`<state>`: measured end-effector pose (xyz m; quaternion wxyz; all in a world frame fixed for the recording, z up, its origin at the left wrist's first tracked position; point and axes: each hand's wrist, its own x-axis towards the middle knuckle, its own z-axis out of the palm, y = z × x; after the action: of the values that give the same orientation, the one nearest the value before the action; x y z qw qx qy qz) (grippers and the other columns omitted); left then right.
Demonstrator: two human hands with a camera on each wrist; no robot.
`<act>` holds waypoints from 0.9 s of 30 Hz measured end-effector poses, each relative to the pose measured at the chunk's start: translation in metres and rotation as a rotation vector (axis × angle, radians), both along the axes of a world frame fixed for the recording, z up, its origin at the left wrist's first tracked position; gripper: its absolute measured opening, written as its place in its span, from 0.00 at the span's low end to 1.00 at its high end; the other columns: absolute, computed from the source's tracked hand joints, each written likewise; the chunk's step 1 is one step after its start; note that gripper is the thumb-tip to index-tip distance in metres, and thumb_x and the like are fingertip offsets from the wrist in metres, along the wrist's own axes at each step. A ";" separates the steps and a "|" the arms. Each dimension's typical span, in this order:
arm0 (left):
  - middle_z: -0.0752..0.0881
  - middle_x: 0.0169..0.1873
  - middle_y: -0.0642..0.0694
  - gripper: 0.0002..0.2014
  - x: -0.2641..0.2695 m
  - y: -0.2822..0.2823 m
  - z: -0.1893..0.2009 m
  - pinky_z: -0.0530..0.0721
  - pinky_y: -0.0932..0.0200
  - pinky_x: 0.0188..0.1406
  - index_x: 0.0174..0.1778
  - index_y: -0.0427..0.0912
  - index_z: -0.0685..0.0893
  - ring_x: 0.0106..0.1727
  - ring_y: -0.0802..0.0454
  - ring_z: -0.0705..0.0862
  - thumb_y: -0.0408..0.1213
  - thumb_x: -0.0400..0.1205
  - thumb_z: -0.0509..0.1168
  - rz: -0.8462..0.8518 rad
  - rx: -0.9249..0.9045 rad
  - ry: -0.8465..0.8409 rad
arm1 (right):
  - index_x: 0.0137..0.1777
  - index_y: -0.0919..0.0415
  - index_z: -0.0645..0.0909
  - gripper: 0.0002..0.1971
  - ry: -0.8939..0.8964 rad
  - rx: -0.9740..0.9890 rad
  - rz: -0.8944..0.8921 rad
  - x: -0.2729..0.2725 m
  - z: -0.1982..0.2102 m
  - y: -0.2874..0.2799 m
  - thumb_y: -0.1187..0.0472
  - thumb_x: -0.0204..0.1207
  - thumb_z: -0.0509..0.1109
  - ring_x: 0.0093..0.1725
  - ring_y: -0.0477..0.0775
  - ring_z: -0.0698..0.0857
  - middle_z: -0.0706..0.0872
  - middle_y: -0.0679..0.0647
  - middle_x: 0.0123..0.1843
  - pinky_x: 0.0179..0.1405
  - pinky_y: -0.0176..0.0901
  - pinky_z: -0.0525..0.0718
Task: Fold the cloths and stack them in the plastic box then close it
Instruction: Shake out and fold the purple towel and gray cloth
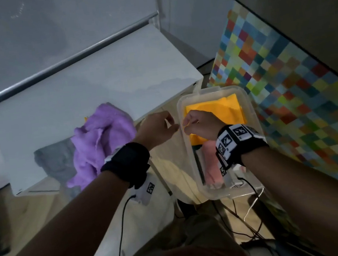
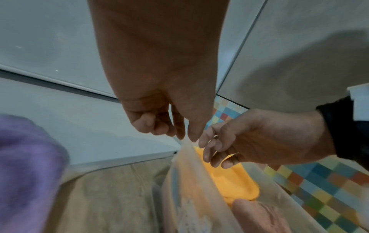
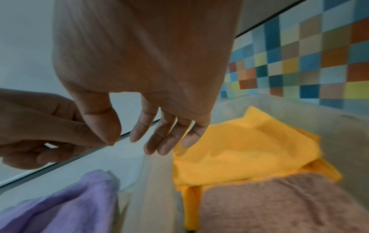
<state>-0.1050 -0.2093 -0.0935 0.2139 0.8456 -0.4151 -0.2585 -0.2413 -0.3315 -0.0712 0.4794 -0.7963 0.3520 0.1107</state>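
We list a clear plastic box (image 1: 250,105), open-topped, standing to our right beside a wall of coloured tiles (image 1: 286,83). Inside it: an orange cloth (image 1: 221,110) folded flat in the far half, and a pink cloth (image 1: 210,161) folded in the near half, the two touching where they meet.

Left hand (image 1: 157,129): just outside the box's left wall, fingers loosely curled downward, thumb and fingertips close together. From the left wrist view its fingertips (image 2: 180,134) hang at the box's upper edge; we cannot tell whether they touch the rim. We see no cloth in it.

Right hand (image 1: 199,124): over the left edge of the box, above the orange cloth. From the right wrist view its fingers (image 3: 163,138) hang relaxed and nearly straight, thumb apart from them, grip wide, holding nothing. The two hands are just beside each other, thumbs almost meeting.

Outside the box, to our left: a purple cloth (image 1: 99,140), crumpled and unfolded, lying on the edge of a white board (image 1: 94,83). Beside it, partly under it, a grey cloth (image 1: 54,156), also unfolded.

Both wrists carry black bands (image 1: 128,160) with printed markers; cables (image 1: 121,229) run from them toward us.
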 end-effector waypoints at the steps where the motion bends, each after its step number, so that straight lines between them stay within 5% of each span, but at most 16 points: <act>1: 0.80 0.25 0.55 0.07 0.009 0.010 0.001 0.74 0.61 0.35 0.41 0.51 0.81 0.33 0.55 0.79 0.48 0.76 0.72 0.013 0.006 -0.001 | 0.51 0.57 0.83 0.09 -0.012 0.008 0.012 0.009 0.000 0.007 0.58 0.72 0.73 0.49 0.58 0.85 0.86 0.56 0.50 0.50 0.55 0.84; 6: 0.87 0.32 0.49 0.04 0.057 0.070 -0.003 0.73 0.62 0.36 0.43 0.46 0.85 0.37 0.52 0.83 0.41 0.78 0.70 0.094 0.039 -0.055 | 0.46 0.57 0.85 0.04 -0.055 0.001 0.043 0.060 -0.003 0.051 0.61 0.71 0.73 0.41 0.48 0.85 0.89 0.50 0.41 0.40 0.40 0.81; 11: 0.87 0.45 0.32 0.18 0.104 0.137 -0.034 0.76 0.51 0.51 0.58 0.34 0.85 0.51 0.34 0.83 0.38 0.74 0.68 0.240 0.061 -0.100 | 0.35 0.52 0.81 0.05 -0.065 -0.051 0.114 0.117 -0.029 0.089 0.63 0.69 0.68 0.45 0.55 0.88 0.89 0.50 0.40 0.49 0.47 0.84; 14: 0.85 0.45 0.27 0.33 0.121 0.169 -0.068 0.78 0.44 0.56 0.69 0.44 0.79 0.55 0.27 0.79 0.55 0.68 0.60 0.331 0.080 -0.119 | 0.33 0.51 0.77 0.09 -0.045 -0.047 0.155 0.139 -0.049 0.109 0.65 0.71 0.67 0.45 0.55 0.87 0.86 0.48 0.37 0.45 0.42 0.81; 17: 0.83 0.60 0.28 0.45 0.132 0.187 -0.090 0.73 0.42 0.70 0.76 0.47 0.75 0.68 0.27 0.73 0.63 0.62 0.54 0.276 0.258 -0.042 | 0.38 0.51 0.78 0.07 -0.011 0.005 0.221 0.158 -0.075 0.126 0.65 0.72 0.70 0.49 0.57 0.86 0.84 0.48 0.39 0.49 0.45 0.83; 19: 0.86 0.59 0.31 0.43 0.126 0.189 -0.090 0.77 0.45 0.65 0.71 0.38 0.80 0.65 0.30 0.79 0.61 0.64 0.54 0.280 0.234 0.030 | 0.48 0.54 0.80 0.08 0.001 0.038 0.272 0.161 -0.090 0.135 0.65 0.72 0.71 0.51 0.57 0.86 0.85 0.50 0.45 0.54 0.47 0.83; 22: 0.91 0.44 0.38 0.28 0.114 0.193 -0.089 0.81 0.53 0.46 0.50 0.41 0.91 0.48 0.38 0.88 0.57 0.74 0.54 0.469 0.084 -0.017 | 0.65 0.61 0.77 0.22 0.034 0.090 0.332 0.162 -0.102 0.149 0.63 0.71 0.74 0.53 0.54 0.83 0.82 0.53 0.54 0.53 0.44 0.82; 25: 0.89 0.32 0.38 0.28 0.099 0.204 -0.092 0.76 0.52 0.37 0.38 0.38 0.91 0.36 0.42 0.85 0.58 0.67 0.56 0.550 0.029 0.031 | 0.68 0.53 0.71 0.35 0.012 0.167 0.322 0.163 -0.113 0.164 0.58 0.60 0.81 0.53 0.51 0.85 0.83 0.49 0.57 0.58 0.49 0.85; 27: 0.85 0.26 0.44 0.20 0.085 0.210 -0.089 0.72 0.56 0.33 0.34 0.39 0.89 0.30 0.49 0.81 0.53 0.65 0.64 0.617 -0.014 0.124 | 0.71 0.52 0.67 0.40 -0.014 0.215 0.300 0.162 -0.117 0.173 0.61 0.60 0.84 0.59 0.51 0.85 0.83 0.51 0.62 0.61 0.49 0.84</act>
<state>-0.0197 0.0011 -0.1828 0.3131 0.9128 -0.1269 -0.2295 -0.0793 -0.1581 -0.1882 0.5422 -0.7849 0.2118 0.2122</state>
